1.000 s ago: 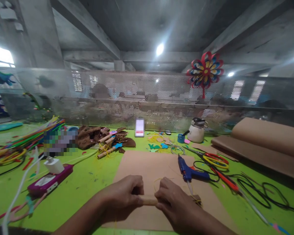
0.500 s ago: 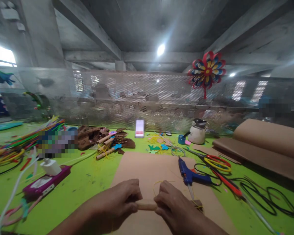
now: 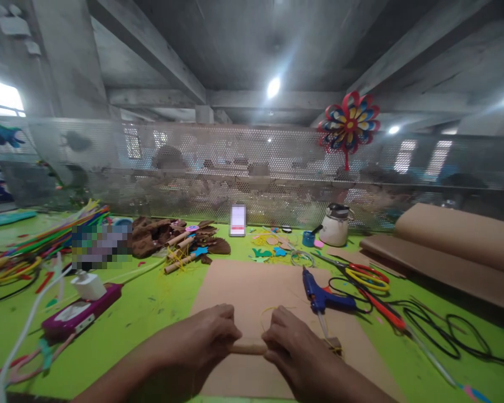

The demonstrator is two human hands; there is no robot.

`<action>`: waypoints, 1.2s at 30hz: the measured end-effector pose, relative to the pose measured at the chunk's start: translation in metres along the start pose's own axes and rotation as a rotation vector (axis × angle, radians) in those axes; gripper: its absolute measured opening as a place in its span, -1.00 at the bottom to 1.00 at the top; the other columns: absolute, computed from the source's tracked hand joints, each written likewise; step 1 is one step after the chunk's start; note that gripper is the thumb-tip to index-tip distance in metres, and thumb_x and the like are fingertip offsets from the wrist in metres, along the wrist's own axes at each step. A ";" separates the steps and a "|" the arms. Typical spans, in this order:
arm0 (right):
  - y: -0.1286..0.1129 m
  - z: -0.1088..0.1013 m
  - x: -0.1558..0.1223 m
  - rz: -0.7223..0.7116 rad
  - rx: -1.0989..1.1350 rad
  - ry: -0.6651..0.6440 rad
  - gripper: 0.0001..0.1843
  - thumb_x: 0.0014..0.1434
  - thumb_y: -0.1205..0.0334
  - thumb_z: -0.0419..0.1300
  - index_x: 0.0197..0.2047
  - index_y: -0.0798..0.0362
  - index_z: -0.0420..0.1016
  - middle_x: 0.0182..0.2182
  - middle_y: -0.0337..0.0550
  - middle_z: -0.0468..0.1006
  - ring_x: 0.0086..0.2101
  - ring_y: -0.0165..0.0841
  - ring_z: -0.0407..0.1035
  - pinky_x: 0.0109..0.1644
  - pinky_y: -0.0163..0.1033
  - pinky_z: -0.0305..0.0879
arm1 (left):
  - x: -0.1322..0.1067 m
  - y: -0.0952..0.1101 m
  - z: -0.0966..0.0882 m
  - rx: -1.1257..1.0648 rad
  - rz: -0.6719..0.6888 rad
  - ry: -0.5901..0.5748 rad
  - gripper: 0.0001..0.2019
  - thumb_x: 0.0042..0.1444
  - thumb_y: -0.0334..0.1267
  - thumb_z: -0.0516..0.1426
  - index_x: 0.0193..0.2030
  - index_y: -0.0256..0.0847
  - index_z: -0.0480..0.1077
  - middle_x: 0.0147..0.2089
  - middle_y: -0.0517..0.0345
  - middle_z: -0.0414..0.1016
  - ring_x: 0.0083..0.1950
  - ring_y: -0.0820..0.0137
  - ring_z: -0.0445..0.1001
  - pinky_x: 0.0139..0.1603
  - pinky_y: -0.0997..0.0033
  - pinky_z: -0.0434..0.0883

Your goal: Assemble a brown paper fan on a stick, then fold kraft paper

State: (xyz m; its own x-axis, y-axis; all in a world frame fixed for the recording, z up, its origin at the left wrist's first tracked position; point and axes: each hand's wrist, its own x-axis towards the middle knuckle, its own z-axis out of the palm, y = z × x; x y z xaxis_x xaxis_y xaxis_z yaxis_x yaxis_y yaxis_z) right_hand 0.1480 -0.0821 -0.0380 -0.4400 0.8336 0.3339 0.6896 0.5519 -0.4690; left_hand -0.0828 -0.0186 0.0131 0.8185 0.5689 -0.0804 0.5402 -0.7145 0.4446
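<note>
Here, handheld tube [image 3: 248,349], blue pot [image 3: 308,239], lidded jug [image 3: 334,230]

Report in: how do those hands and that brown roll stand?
Left hand, right hand: both pinching brown roll. Roll crosswise over paper sheet. Glue gun lying beyond right hand.

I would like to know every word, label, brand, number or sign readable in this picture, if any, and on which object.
No text can be read anywhere.
Phone: lit screen with a red band, contents too blurred to read.
Purple power strip: any markings too small to read.
Blue glue gun: no letters can be made out.
Tan roll held by the left hand and right hand: no writing visible.
</note>
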 end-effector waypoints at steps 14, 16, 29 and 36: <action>0.006 0.007 -0.002 0.019 0.034 0.026 -0.91 0.15 0.43 0.13 -0.29 0.06 0.34 -0.26 -0.19 0.32 -0.20 -0.37 0.20 -0.21 -0.27 0.11 | -0.014 0.005 0.002 0.054 -0.036 0.087 -0.79 0.19 -0.20 -0.04 -0.35 -0.19 0.35 -0.25 0.11 0.32 -0.31 0.41 0.24 -0.33 0.46 0.20; 0.006 0.008 -0.003 0.012 0.024 0.029 -0.91 0.15 0.43 0.13 -0.30 0.06 0.34 -0.27 -0.19 0.32 -0.19 -0.36 0.20 -0.21 -0.27 0.11 | -0.018 0.008 0.000 0.048 -0.018 0.082 -0.74 0.22 -0.13 -0.06 -0.35 -0.18 0.35 -0.24 0.11 0.32 -0.31 0.41 0.25 -0.30 0.45 0.21; -0.001 0.006 -0.003 0.013 0.030 0.061 -0.89 0.14 0.45 0.12 -0.36 0.06 0.30 -0.28 -0.19 0.34 -0.19 -0.36 0.21 -0.21 -0.28 0.13 | -0.002 0.014 0.007 0.102 -0.148 0.136 -0.90 0.04 -0.29 0.05 -0.42 -0.19 0.36 -0.27 0.14 0.37 -0.30 0.38 0.30 -0.35 0.42 0.19; -0.011 -0.006 -0.003 0.008 0.119 0.106 -0.80 0.08 0.45 0.16 -0.21 0.03 0.40 -0.22 -0.13 0.37 -0.18 -0.32 0.26 -0.16 -0.23 0.23 | -0.015 0.020 0.007 0.034 -0.153 0.173 -0.87 0.14 -0.19 0.02 -0.35 -0.18 0.29 -0.24 0.13 0.36 -0.27 0.36 0.27 -0.33 0.41 0.16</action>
State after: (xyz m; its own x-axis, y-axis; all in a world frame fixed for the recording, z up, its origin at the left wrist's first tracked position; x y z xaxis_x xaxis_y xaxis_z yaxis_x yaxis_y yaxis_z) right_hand 0.1450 -0.0910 -0.0284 -0.3676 0.8341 0.4113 0.6172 0.5496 -0.5630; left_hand -0.0823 -0.0442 0.0172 0.6821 0.7312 0.0108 0.6644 -0.6259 0.4084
